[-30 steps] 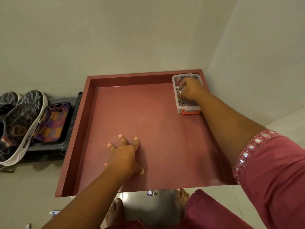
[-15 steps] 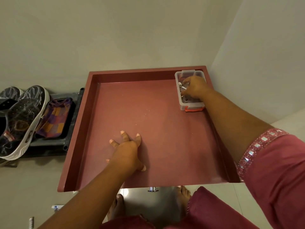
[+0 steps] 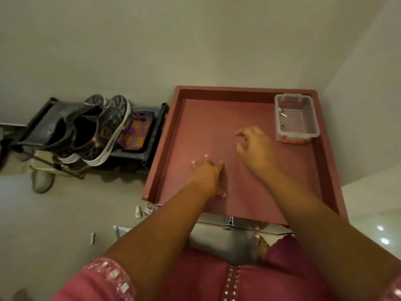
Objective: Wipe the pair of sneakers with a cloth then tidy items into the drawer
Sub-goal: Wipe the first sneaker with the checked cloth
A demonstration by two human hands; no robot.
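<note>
The open red drawer (image 3: 238, 127) fills the middle of the view, pulled out over the pale floor (image 3: 65, 203). To its left a dark shoe rack (image 3: 143, 148) carries the 2 sneakers (image 3: 102, 131), side by side with toes toward the wall, and a checkered cloth (image 3: 136, 131) lies just beside them on the same shelf. In the drawer's far right corner sits a clear plastic box (image 3: 296, 116) holding small metal pieces. The left hand (image 3: 206, 174) rests flat on the drawer bottom, fingers (image 3: 206, 158) spread wide. The right hand (image 3: 256, 146) hovers near the box but apart from it, fingers (image 3: 240, 133) loosely curled and holding nothing. A few small items (image 3: 147, 210) lie on the floor by the drawer's near left corner.
</note>
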